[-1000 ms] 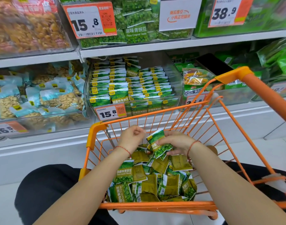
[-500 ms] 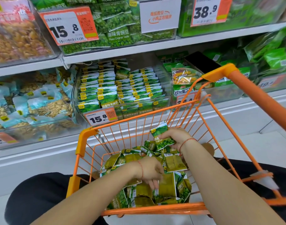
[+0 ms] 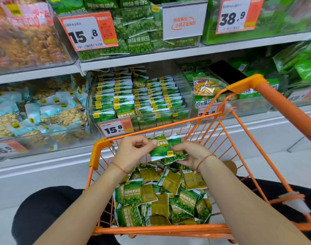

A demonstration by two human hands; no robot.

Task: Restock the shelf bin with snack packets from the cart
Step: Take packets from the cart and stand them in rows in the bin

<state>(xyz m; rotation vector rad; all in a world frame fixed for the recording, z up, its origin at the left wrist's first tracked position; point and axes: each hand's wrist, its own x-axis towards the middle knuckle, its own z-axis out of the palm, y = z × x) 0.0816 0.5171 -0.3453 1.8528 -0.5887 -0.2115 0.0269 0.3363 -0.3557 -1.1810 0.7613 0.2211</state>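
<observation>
An orange wire cart (image 3: 170,229) in front of me holds a heap of small green pea snack packets (image 3: 161,197). Above the heap, my left hand (image 3: 133,152) pinches the edge of a green packet (image 3: 161,148) at its top left. My right hand (image 3: 190,153) grips a small bunch of the same packets (image 3: 176,154) from the right side. Both hands meet over the far half of the cart. Behind it on the lower shelf stands a clear shelf bin (image 3: 184,78) with neat rows of matching green packets (image 3: 138,96).
A 15.8 price tag (image 3: 116,128) hangs on the bin front. Left of it a bin holds blue nut packets (image 3: 45,110); right of it a bin holds mixed snack bags (image 3: 206,91). The upper shelf (image 3: 151,55) carries more pea bags. The cart's handle (image 3: 283,106) rises at right.
My left hand has come up out of the heap with a packet and joined the right hand, which still holds its bunch. The view moved closer to the shelf.
</observation>
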